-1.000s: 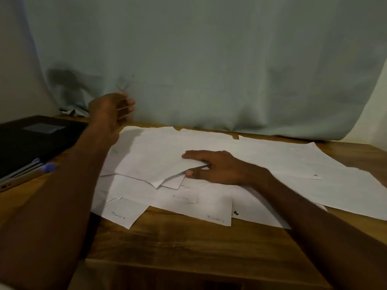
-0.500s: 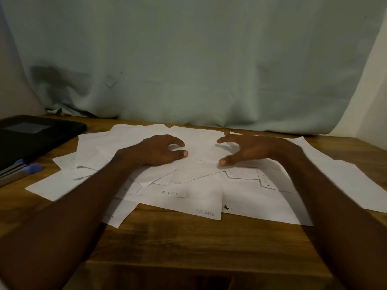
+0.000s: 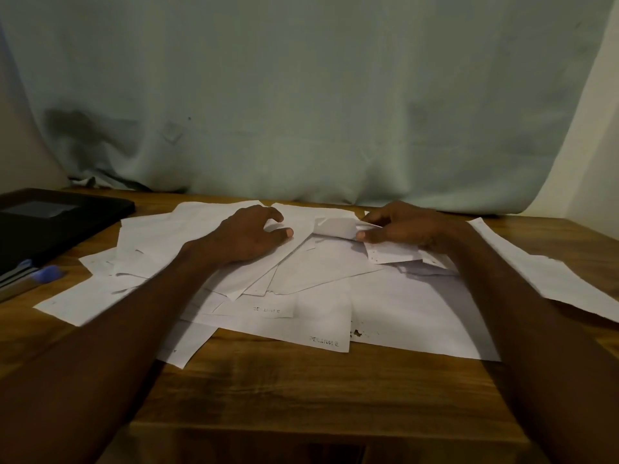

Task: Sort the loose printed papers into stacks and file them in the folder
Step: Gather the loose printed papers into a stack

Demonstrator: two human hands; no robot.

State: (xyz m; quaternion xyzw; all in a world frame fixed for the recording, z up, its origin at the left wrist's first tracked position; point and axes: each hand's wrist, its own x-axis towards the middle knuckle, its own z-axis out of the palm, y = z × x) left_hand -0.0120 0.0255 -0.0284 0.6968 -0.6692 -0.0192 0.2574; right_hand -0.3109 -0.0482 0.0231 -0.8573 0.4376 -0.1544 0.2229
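Observation:
Several loose white printed papers [image 3: 321,272] lie overlapping across the middle of the wooden table [image 3: 301,390]. My left hand [image 3: 248,236] rests on the pile left of centre, fingers loosely curled with the tips touching the sheets. To the right, my right hand [image 3: 402,226] pinches the curled edge of a small sheet [image 3: 338,227] between thumb and fingers, lifting that edge off the pile. A black folder [image 3: 57,219] lies shut at the table's far left. One long sheet [image 3: 542,276] lies apart at the right.
A blue-capped pen [image 3: 37,279] lies by the folder's near edge at the left. A pale green cloth [image 3: 301,95] hangs behind the table. Bare wood shows along the table's front edge.
My left hand came down from the far left onto the pile. My right hand moved from the pile's centre to the right and took hold of a sheet's edge, which now curls up.

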